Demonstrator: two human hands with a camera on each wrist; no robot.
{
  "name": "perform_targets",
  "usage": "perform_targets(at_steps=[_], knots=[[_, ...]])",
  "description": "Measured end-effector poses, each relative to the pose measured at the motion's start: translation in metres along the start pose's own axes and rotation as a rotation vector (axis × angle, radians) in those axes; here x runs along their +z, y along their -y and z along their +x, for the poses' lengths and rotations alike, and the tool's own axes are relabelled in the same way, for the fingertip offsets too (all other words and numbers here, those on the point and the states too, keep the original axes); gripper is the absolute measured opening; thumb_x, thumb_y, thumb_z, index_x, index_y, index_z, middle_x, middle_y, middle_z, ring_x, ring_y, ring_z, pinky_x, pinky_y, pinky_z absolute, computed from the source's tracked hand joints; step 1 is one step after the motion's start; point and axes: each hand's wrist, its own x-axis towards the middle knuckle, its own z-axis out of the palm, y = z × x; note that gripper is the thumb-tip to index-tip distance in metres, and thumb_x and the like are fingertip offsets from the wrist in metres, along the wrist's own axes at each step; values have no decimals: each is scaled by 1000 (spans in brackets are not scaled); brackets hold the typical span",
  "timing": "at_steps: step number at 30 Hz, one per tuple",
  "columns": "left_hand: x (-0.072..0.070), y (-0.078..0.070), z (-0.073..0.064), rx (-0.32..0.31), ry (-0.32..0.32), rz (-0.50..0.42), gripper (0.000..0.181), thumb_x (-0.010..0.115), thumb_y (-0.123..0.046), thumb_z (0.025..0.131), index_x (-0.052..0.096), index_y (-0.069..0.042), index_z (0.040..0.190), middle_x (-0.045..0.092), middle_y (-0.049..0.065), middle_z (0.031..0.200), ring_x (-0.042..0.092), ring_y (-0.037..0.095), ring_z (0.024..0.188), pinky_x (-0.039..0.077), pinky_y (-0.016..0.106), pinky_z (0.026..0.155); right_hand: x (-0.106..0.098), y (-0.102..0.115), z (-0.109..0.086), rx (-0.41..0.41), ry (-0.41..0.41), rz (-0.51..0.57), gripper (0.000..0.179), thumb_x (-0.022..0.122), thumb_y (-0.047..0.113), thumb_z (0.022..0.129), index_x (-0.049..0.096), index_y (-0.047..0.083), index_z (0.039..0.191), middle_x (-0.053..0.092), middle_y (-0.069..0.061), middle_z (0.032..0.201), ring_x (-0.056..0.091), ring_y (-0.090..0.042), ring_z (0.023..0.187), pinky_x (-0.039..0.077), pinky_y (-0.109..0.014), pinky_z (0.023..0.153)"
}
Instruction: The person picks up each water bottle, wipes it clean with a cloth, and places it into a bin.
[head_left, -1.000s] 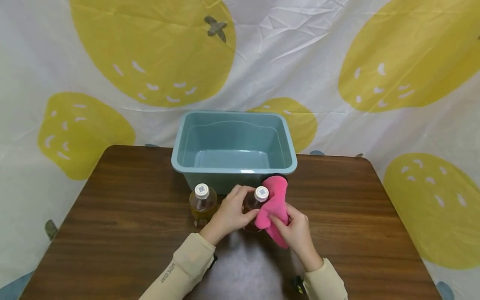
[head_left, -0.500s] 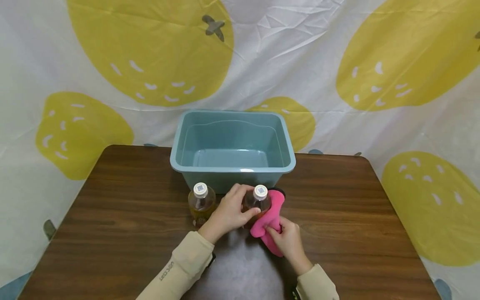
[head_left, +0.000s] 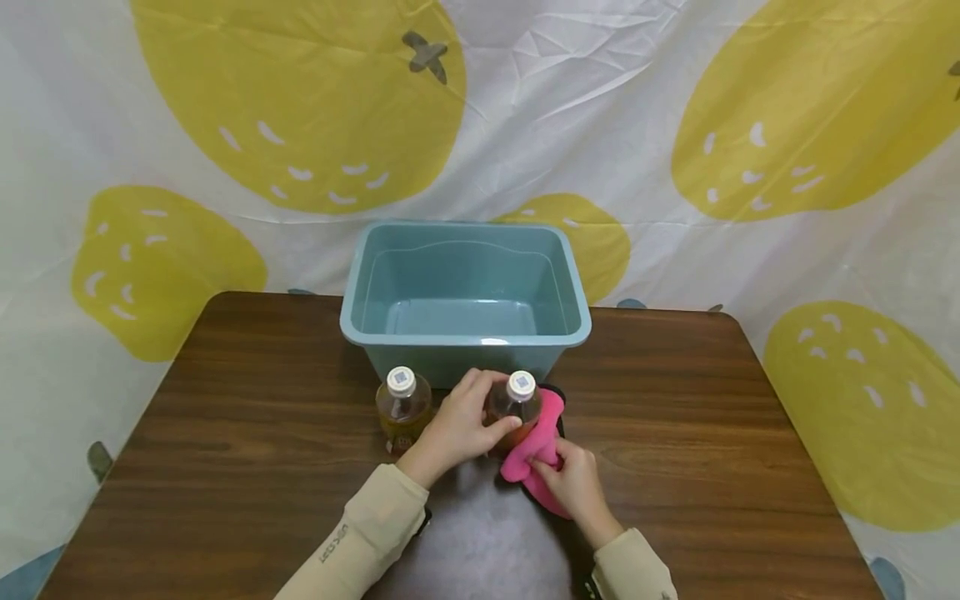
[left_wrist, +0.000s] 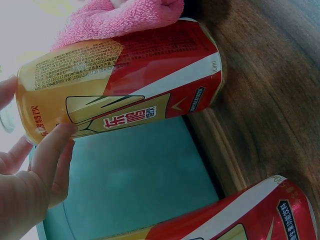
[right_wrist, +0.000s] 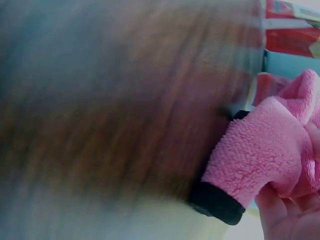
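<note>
A white-capped bottle of amber drink [head_left: 522, 404] stands upright on the table, its red and gold label [left_wrist: 165, 70] large in the left wrist view. My left hand [head_left: 459, 427] grips its upper part, fingers and thumb around the shoulder. Bunched between the fingers of my right hand [head_left: 577, 483] is a pink fluffy cloth [head_left: 551, 417] with a dark edge. That cloth lies against the bottle's right side, and its black trim [right_wrist: 220, 202] shows in the right wrist view. Left of the held bottle stands a second, similar bottle [head_left: 401, 404].
Directly behind the bottles sits a blue-green plastic bin [head_left: 465, 340] with nothing visible inside. The brown wood-grain table [head_left: 247, 433] reaches back to a white hanging sheet [head_left: 315, 258] printed with yellow fruit.
My right hand has drawn the cloth down the bottle's right side, toward me and slightly left. The left hand keeps its grip, and the bottles stay in place.
</note>
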Motion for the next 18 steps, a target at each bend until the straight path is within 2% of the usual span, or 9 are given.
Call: perform_targets(at_steps=[9, 14, 18], knots=[[1, 0, 0, -8, 1, -13, 47, 71, -24, 78, 51, -5, 116, 49, 7, 98, 52, 22, 76, 43, 24, 66, -11, 10, 6, 19, -40, 131, 17, 79, 1, 63, 66, 4, 74, 60, -1, 64, 45, -5, 55, 38, -16, 47], [0, -2, 0, -16, 4, -1, 48, 71, -25, 78, 51, -6, 117, 49, 7, 99, 52, 21, 77, 44, 24, 66, -19, 22, 14, -20, -93, 146, 17, 78, -2, 64, 66, 5, 73, 59, -1, 67, 44, -5, 57, 37, -16, 47], [-1, -2, -1, 11, -9, 13, 48, 72, -23, 77, 51, -4, 116, 51, 8, 99, 51, 19, 76, 44, 24, 66, -26, 35, 22, -56, -138, 173, 20, 77, -7, 63, 67, 4, 76, 62, -5, 74, 48, -8, 61, 39, -17, 50]])
